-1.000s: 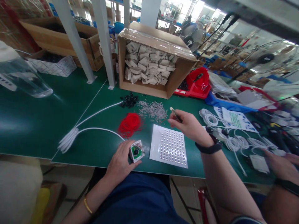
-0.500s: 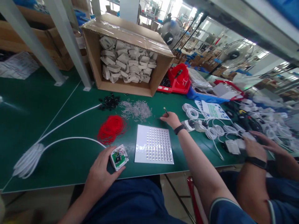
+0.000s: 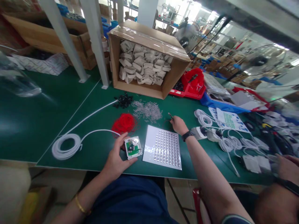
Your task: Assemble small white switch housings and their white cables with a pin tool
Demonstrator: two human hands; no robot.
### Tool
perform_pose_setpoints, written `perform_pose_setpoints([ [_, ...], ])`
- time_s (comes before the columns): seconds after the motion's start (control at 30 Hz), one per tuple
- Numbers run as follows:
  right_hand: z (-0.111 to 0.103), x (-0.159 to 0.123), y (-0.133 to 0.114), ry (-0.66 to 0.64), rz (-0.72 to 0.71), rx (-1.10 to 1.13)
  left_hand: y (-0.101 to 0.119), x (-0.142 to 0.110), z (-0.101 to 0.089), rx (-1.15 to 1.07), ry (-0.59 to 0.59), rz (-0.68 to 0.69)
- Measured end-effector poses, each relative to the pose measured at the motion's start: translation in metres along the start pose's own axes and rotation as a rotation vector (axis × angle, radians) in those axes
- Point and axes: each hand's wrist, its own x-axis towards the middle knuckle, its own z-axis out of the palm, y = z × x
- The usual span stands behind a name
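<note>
My left hand (image 3: 116, 158) is closed around the edges of a small white square housing (image 3: 133, 147), which holds a green circuit board facing up. A white cable runs left from behind it to a coil (image 3: 66, 146). Just beyond lies a bundle of red wire (image 3: 125, 123). My right hand (image 3: 179, 125) rests low over the table, pinching a thin dark pen-like tool (image 3: 171, 116); its exact kind is too small to make out. Between my hands lies a white sheet (image 3: 149, 149) with rows of small shiny metal domes. Pale thin pieces (image 3: 149, 111) are scattered left of my right hand.
A cardboard box (image 3: 149, 29) of white plastic housings stands behind, beside a red bin (image 3: 192, 84). Small black parts (image 3: 125, 100) lie in front of the box. Coiled cables (image 3: 227, 144) lie at right, near a co-worker's hand (image 3: 288, 169). Metal posts (image 3: 94, 43) rise at left.
The view has swung left, so the scene sits further right. My left hand holds the housing slightly closer to the sheet. The tool in my right hand leans lower.
</note>
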Motion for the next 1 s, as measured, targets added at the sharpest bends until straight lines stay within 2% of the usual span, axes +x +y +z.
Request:
perform_pose_setpoints([
  [0.17, -0.061, -0.029, -0.034, 0.131, -0.195, 0.052, 0.001, 0.005, 0.001, -0.111, -0.003, 0.041],
  [0.23, -0.084, -0.048, -0.055, 0.243, -0.270, 0.051, 0.001, 0.006, 0.000, -0.113, -0.013, 0.029],
  [0.3, -0.100, -0.075, -0.081, 0.258, -0.381, 0.084, 0.001, 0.006, 0.000, -0.094, -0.016, 0.015],
  [0.33, -0.103, -0.089, -0.095, 0.226, -0.446, 0.118, 0.002, 0.005, 0.000, -0.084, -0.015, 0.014],
  [0.4, -0.100, -0.117, -0.120, 0.084, -0.567, 0.210, 0.002, 0.005, -0.001, -0.086, -0.012, 0.025],
  [0.47, -0.087, -0.138, -0.142, -0.089, -0.655, 0.273, 0.001, 0.005, -0.002, -0.127, -0.020, 0.049],
  [0.57, -0.059, -0.148, -0.162, -0.248, -0.697, 0.264, 0.000, 0.005, -0.005, -0.183, -0.030, 0.094],
  [0.7, -0.037, -0.136, -0.168, -0.252, -0.643, 0.260, -0.001, 0.004, -0.010, -0.179, -0.019, 0.131],
  [1.0, -0.034, -0.115, -0.158, -0.181, -0.541, 0.349, -0.004, 0.002, -0.011, -0.207, -0.028, 0.096],
])
